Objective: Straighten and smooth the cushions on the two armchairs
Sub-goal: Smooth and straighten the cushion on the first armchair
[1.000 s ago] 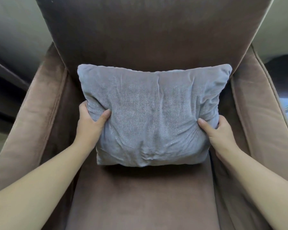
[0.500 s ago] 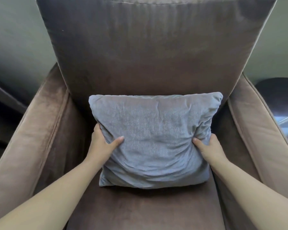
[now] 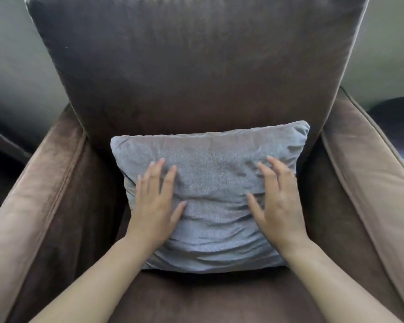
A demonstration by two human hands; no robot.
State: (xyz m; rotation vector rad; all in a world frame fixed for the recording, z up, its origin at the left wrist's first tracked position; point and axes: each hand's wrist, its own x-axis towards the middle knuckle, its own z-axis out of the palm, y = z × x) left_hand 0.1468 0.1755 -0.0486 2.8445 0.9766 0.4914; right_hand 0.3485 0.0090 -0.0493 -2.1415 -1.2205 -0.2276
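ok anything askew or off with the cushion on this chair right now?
Slightly. The grey cushion sits crooked against the armchair back: its top right corner rides higher than the left. Creases bunch across its lower half. Both hands, left hand and right hand, lie flat on it. No damage visible.

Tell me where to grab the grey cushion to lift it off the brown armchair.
Grip the square grey fabric cushion by its two side edges, one hand coming in from each side. It leans upright against the brown velvet armchair back, so both sides are exposed; the left hand and right hand lie flat on its front.
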